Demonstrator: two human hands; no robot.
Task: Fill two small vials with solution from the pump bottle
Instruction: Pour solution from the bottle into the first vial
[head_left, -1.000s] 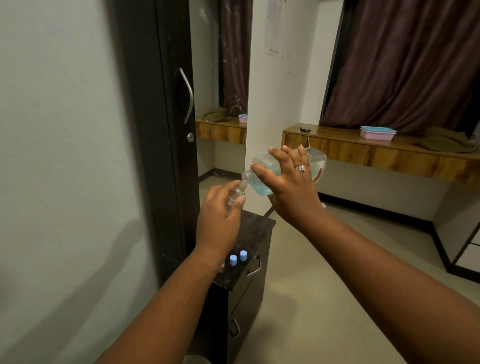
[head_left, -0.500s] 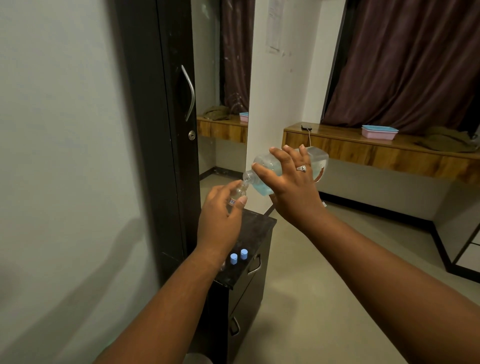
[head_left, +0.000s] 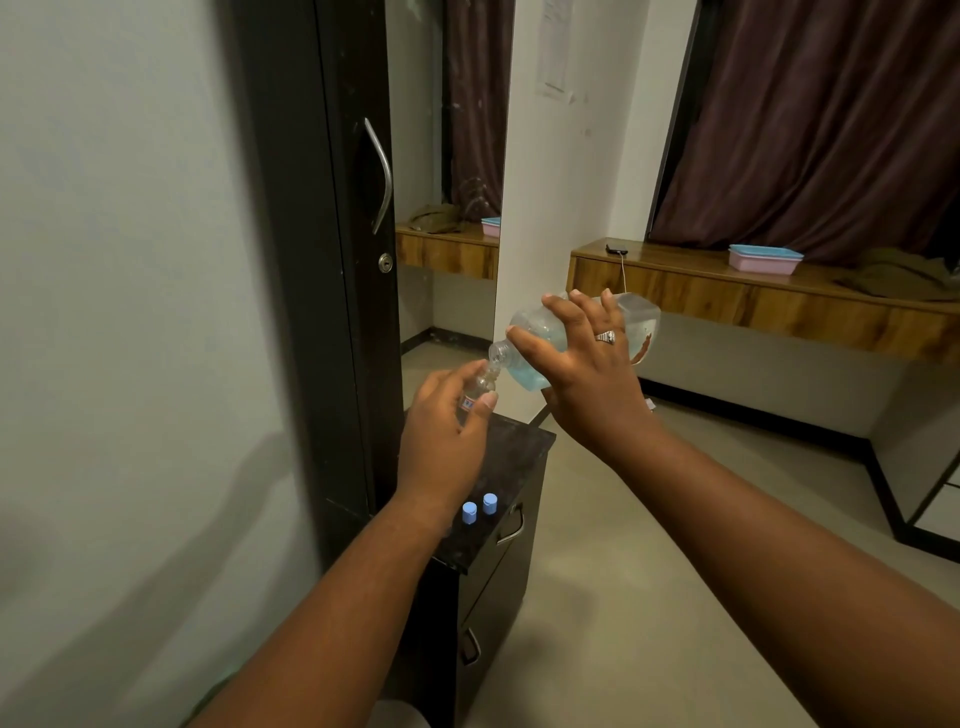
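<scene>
Head view, frame centre: a small clear glass vial (head_left: 475, 391) is pinched in the left hand (head_left: 444, 431); a tilted clear plastic bottle of blue solution (head_left: 550, 345) is wrapped by the right hand (head_left: 587, 374), mouth touching the vial's. Pouring is judged under way; steadier tilting is needed. Two blue caps (head_left: 479, 508) lie on the dark surface (head_left: 511, 457) below.

Right hand (head_left: 592, 384) tipping clear bottle (head_left: 540, 338) (blue liquid inside), its mouth at small vial (head_left: 480, 387) gripped by left hand (head_left: 441, 436), two blue caps (head_left: 479, 508) on dark cabinet (head_left: 511, 457) below
</scene>
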